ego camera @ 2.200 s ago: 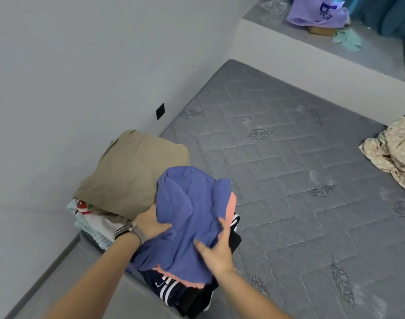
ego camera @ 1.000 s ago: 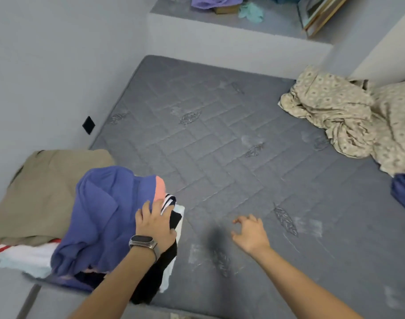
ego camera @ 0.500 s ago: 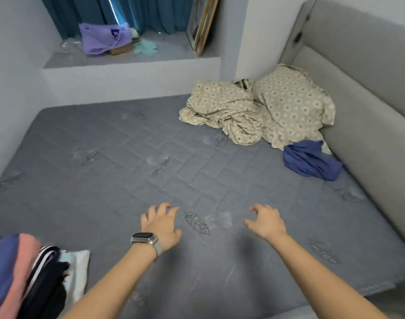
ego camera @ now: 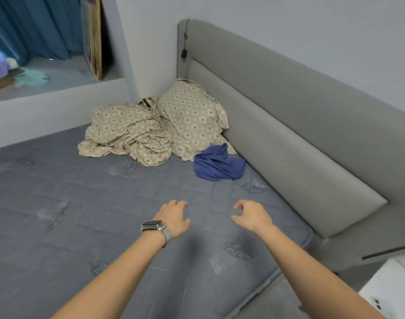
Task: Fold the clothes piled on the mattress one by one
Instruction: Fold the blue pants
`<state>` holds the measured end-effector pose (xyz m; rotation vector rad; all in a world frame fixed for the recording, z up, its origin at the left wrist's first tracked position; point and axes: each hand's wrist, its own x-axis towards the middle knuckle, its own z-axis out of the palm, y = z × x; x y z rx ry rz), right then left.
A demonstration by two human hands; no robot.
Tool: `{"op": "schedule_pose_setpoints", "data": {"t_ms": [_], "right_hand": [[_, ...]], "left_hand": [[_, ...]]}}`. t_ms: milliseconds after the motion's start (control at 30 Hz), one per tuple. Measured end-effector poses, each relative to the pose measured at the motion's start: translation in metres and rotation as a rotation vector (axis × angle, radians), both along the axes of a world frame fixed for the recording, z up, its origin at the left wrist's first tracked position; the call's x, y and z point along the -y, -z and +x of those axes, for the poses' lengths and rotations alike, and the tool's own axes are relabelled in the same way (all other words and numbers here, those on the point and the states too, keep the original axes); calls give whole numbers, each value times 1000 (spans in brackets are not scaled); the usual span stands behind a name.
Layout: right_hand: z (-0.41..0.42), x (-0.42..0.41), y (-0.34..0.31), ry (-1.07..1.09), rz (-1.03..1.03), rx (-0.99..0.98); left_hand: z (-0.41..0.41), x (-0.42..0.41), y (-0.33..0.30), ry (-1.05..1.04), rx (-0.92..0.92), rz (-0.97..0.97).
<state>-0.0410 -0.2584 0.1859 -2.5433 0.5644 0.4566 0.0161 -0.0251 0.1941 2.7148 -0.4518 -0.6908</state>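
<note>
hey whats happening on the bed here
A person is reaching both arms out over a grey mattress. The left hand, with a watch on its wrist, and the right hand hold nothing, fingers loosely curled. Ahead lies a crumpled blue garment by the headboard, not yet touched. Behind it sit a patterned beige sheet and pillow.
</note>
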Motion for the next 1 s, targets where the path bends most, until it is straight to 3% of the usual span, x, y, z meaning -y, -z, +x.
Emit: {"op": "schedule_pose_setpoints", "data": {"t_ms": [300,433,733,1000], "right_hand": [[13,62,18,129,52,-69],[74,85,17,205,66,-55],[240,103,49,163,43,-157],[293,123,104,137,64,-281]], "left_hand": [[82,82,48,97,-131,35],[160,102,48,115,-132,12],[317,109,67,83,-128,1],[321,91,89,-84,-155,72]]}}
